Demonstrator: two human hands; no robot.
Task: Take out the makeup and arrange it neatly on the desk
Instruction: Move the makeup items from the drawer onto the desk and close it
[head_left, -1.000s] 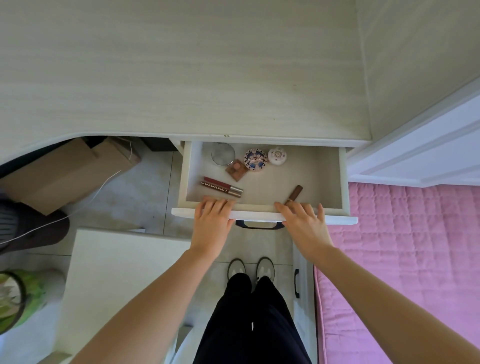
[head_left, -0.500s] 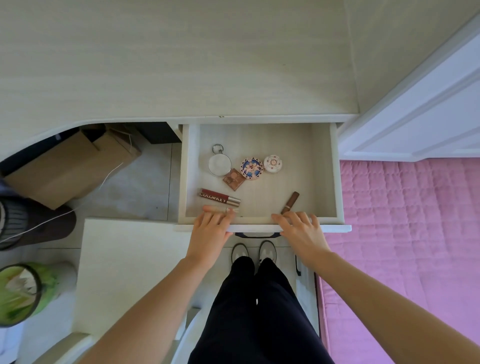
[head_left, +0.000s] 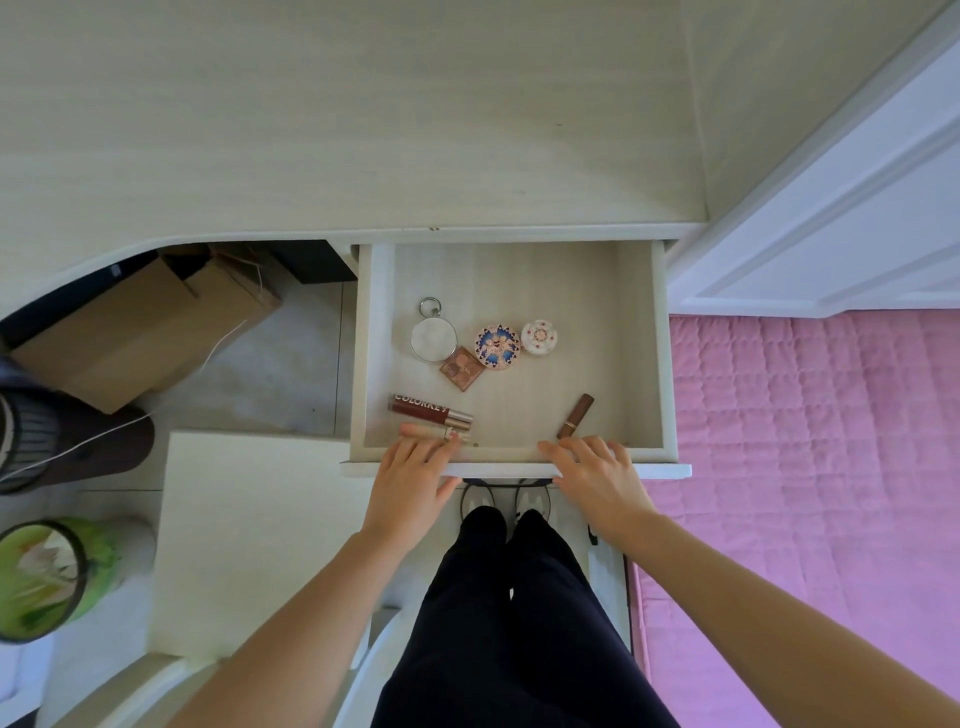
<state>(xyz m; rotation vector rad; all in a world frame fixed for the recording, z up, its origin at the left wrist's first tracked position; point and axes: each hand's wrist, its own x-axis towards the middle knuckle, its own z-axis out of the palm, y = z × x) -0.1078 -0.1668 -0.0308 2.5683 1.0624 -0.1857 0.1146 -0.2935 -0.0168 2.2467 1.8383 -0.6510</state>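
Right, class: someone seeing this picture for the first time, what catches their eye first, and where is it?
First the open drawer under the desk, with makeup scattered inside: a round mirror, a blue patterned compact and a COLORKEY lip gloss. Next, the left hand and right hand resting on its front edge. The pink quilt glows at right.

Drawer (head_left: 658, 332) open — far half bare.

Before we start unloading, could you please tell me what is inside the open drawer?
The drawer holds a round mirror, two round compacts, a small square palette, a Colorkey lip gloss and a brown lipstick. The left hand partly covers another tube.
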